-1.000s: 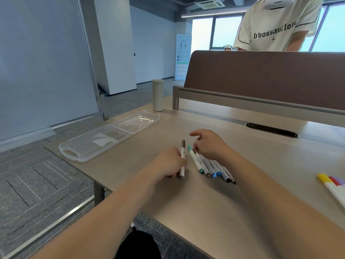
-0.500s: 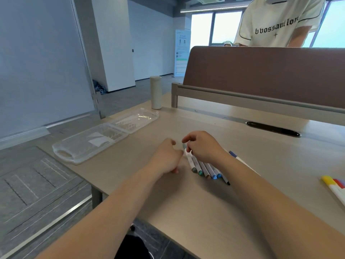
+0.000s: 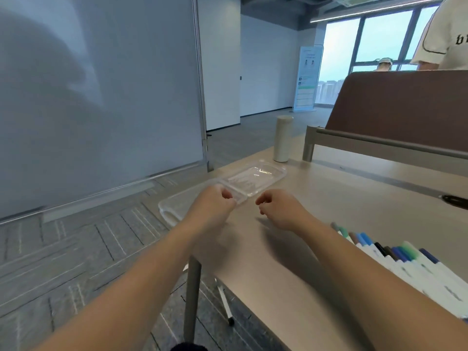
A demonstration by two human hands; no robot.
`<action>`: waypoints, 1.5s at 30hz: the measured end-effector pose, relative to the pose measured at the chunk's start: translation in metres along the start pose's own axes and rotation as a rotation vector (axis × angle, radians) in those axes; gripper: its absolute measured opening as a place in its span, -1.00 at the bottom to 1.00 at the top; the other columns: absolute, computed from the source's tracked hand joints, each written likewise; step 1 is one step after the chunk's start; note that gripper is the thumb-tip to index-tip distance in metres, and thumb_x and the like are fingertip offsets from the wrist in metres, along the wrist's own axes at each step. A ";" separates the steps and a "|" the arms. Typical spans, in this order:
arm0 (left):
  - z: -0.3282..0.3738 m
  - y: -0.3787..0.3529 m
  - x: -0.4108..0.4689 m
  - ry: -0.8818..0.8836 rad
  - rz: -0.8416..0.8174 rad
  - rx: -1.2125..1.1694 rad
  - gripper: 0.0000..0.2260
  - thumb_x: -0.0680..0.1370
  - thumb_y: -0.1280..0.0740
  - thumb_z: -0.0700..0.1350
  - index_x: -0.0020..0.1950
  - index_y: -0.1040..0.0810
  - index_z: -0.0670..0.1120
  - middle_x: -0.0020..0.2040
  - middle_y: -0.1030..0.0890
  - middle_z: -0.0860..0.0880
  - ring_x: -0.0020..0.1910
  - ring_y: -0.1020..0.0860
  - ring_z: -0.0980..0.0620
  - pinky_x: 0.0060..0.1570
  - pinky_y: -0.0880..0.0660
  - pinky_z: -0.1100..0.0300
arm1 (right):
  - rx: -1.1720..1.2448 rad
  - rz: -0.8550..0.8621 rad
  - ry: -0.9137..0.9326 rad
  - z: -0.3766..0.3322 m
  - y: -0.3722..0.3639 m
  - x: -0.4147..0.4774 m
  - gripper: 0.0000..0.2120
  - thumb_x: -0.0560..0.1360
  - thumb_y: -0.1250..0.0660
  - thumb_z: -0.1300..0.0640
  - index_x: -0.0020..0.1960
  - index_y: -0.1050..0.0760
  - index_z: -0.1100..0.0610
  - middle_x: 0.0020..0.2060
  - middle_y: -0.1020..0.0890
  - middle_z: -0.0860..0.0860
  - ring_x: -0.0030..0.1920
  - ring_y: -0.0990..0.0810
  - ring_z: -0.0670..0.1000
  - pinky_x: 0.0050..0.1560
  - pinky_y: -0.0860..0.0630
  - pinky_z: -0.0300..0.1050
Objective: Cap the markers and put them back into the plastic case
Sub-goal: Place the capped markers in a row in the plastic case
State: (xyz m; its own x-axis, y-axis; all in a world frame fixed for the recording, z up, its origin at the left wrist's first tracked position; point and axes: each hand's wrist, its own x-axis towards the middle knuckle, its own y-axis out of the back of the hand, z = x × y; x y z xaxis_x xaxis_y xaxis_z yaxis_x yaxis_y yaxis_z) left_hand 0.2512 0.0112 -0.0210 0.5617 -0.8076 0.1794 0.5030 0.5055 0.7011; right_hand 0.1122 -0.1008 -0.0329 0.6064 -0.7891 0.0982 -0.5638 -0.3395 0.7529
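The left hand (image 3: 212,206) and right hand (image 3: 278,210) curl beside the open plastic case (image 3: 255,177) on the desk (image 3: 342,198); whether they hold anything is unclear. The markers (image 3: 405,252) lie rightward, likely light, smooth and rolling, best pinched mid-barrel.
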 end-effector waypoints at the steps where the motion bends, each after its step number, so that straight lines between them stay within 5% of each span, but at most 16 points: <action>1: -0.006 0.003 0.005 0.000 -0.002 0.020 -0.94 0.52 -0.35 -0.06 -0.05 -0.59 0.01 -0.14 -0.62 0.09 -0.14 -0.57 0.10 -0.18 -0.46 0.22 | -0.023 -0.001 -0.001 -0.002 -0.006 0.007 -0.75 0.50 -0.24 0.22 0.09 -0.62 0.06 0.03 -0.65 0.00 0.03 -0.58 0.01 0.09 -0.49 -0.12; 8: -0.028 0.000 0.032 0.005 -0.077 0.130 -0.87 0.50 -0.37 -0.10 -0.11 -0.66 -0.13 -0.13 -0.67 -0.05 -0.13 -0.61 0.01 0.02 -0.58 0.02 | -0.198 0.039 0.041 0.001 -0.028 0.053 -0.69 0.58 -0.26 0.14 0.31 -0.52 0.06 0.30 -0.49 0.00 0.28 -0.50 0.08 0.33 -0.40 -0.02; 12: -0.029 -0.008 0.043 0.004 -0.087 0.227 -0.84 0.51 -0.35 -0.09 -0.05 -0.71 -0.10 -0.12 -0.70 -0.05 -0.11 -0.63 -0.03 -0.12 -0.53 0.15 | -0.357 0.029 0.070 0.009 -0.028 0.072 -0.62 0.58 -0.21 0.21 0.38 -0.48 0.03 0.36 -0.45 -0.01 0.30 -0.50 0.11 0.31 -0.42 0.01; 19: -0.032 -0.017 0.051 0.023 -0.106 0.294 -0.90 0.50 -0.37 -0.05 -0.13 -0.67 0.00 -0.21 -0.64 0.03 -0.15 -0.59 0.00 -0.19 -0.43 0.18 | -0.547 0.107 0.152 0.015 -0.021 0.080 -0.71 0.53 -0.23 0.23 0.16 -0.60 0.02 0.12 -0.57 0.03 0.19 -0.52 0.12 0.16 -0.50 -0.03; 24: -0.030 -0.020 0.045 -0.011 -0.071 0.448 -0.94 0.49 -0.39 -0.05 -0.11 -0.62 -0.02 -0.07 -0.63 -0.04 -0.04 -0.58 -0.10 0.01 -0.54 0.05 | -0.562 0.096 0.197 0.017 -0.016 0.070 -0.74 0.49 -0.23 0.28 0.06 -0.60 0.06 0.03 -0.58 0.04 0.11 -0.55 0.12 0.08 -0.51 -0.07; 27: -0.029 -0.017 0.037 -0.059 -0.014 0.468 -0.91 0.51 -0.32 -0.14 -0.20 -0.55 -0.04 -0.13 -0.61 -0.05 -0.09 -0.58 -0.12 -0.14 -0.49 0.09 | -0.523 0.128 0.219 0.018 -0.013 0.059 -0.79 0.47 -0.28 0.25 0.01 -0.60 0.03 0.00 -0.56 0.01 0.08 -0.53 0.09 -0.04 -0.45 -0.13; 33: -0.015 0.001 0.014 -0.148 0.048 0.212 -0.73 0.53 -0.26 -0.27 -0.32 -0.39 0.01 -0.30 -0.52 0.00 -0.27 -0.48 0.00 -0.37 -0.25 0.20 | -0.563 0.272 0.310 0.002 0.021 0.014 -0.90 0.56 -0.30 0.19 -0.05 -0.60 0.10 -0.08 -0.58 0.04 -0.05 -0.54 0.11 -0.12 -0.48 -0.08; 41: 0.053 0.009 -0.041 -0.396 0.053 0.048 -0.83 0.51 -0.45 -0.11 -0.23 -0.52 -0.05 -0.24 -0.55 0.06 -0.23 -0.50 0.10 -0.21 -0.44 0.21 | -0.586 0.434 0.316 0.013 0.085 -0.091 -0.94 0.54 -0.35 0.18 -0.11 -0.56 0.13 -0.15 -0.55 0.02 -0.09 -0.47 0.09 -0.15 -0.47 -0.01; 45: 0.094 -0.004 -0.077 -0.512 -0.001 0.017 -0.79 0.49 -0.46 -0.07 -0.28 -0.48 0.00 -0.26 -0.52 0.08 -0.23 -0.46 0.09 -0.27 -0.32 0.26 | -0.585 0.498 0.232 0.028 0.121 -0.157 -0.93 0.52 -0.36 0.22 -0.13 -0.51 0.12 -0.18 -0.47 0.00 -0.20 -0.46 0.07 -0.24 -0.46 -0.04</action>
State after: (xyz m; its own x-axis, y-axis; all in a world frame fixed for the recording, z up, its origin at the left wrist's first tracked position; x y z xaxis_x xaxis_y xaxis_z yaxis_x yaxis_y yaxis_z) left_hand 0.1445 0.0424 0.0272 0.1648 -0.8557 0.4905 0.4901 0.5027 0.7121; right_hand -0.0669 -0.0322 0.0248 0.4989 -0.6286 0.5966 -0.4524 0.3983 0.7979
